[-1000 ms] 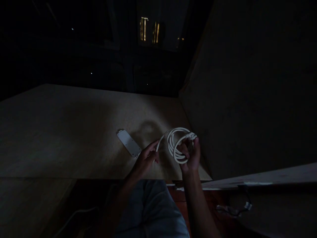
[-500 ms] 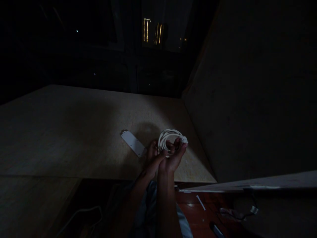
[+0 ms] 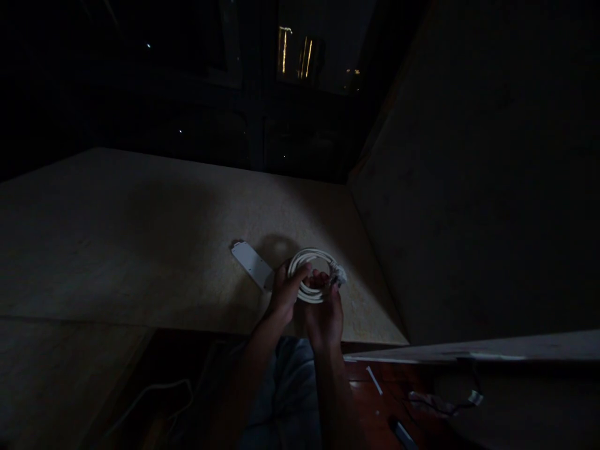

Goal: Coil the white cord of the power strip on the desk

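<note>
In a dim room I hold a coiled white cable [image 3: 313, 275] over the near right part of a pale wooden tabletop [image 3: 140, 250]. My left hand [image 3: 284, 294] grips the left side of the coil with fingers wrapped round it. My right hand [image 3: 324, 312] holds the coil's right and lower side, fingers curled on the loops near the plug end [image 3: 338, 274]. A white power strip [image 3: 252, 265] lies flat on the table just left of my left hand, joined to the cable.
A dark panel wall [image 3: 469, 187] rises right of the table. A lower board [image 3: 469, 350] juts in at the right. Another white cord [image 3: 154, 394] trails on the floor at lower left. Small items lie on the reddish floor [image 3: 375, 400]. My trouser leg [image 3: 290, 400] is below.
The coil has been drawn tighter and moved left towards the power strip. My left hand went from pinching the loose cable to gripping the coil. My right hand turned over and shifted left.
</note>
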`<state>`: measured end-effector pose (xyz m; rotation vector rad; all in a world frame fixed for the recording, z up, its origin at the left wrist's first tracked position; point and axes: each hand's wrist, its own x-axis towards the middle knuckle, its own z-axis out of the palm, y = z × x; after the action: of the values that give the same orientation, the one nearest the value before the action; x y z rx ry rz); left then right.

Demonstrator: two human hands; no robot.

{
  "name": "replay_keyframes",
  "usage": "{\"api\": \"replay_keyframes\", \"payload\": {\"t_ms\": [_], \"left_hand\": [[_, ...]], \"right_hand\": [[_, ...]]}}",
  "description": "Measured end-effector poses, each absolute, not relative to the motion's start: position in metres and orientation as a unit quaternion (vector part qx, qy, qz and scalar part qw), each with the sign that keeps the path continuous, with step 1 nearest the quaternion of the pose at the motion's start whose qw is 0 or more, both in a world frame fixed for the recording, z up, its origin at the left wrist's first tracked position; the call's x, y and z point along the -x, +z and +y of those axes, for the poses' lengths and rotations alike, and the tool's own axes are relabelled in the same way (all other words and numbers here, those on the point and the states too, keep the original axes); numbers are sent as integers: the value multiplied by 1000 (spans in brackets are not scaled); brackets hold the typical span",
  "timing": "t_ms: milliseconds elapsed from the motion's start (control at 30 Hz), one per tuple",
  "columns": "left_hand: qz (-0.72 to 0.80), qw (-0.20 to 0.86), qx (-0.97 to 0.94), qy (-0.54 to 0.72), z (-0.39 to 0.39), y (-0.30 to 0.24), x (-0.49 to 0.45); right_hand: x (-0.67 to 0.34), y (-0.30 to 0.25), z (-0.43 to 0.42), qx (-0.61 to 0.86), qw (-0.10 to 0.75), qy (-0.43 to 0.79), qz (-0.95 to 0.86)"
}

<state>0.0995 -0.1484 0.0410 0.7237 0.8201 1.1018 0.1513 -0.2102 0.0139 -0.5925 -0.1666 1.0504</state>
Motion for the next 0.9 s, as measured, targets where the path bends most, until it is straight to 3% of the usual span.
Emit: {"api": "replay_keyframes", "payload": {"t_ms": [267, 433, 567, 700, 900], "left_hand": [[357, 728, -449, 376, -138, 47, -79], [350, 722, -540, 254, -134, 57, -73], [342, 667, -628, 210, -134, 61, -83], [300, 636, -659, 268, -137, 61, -94], [258, 645, -659, 288, -142, 61, -77]], "right_hand": [[-206, 7, -250, 299, 758, 560, -152], [-254, 19, -246, 358, 555, 710, -245], [-257, 32, -226, 484, 425, 678, -354], [-242, 30, -210, 598, 462, 537, -375], [-236, 34, -215, 657, 547, 415, -312]]}}
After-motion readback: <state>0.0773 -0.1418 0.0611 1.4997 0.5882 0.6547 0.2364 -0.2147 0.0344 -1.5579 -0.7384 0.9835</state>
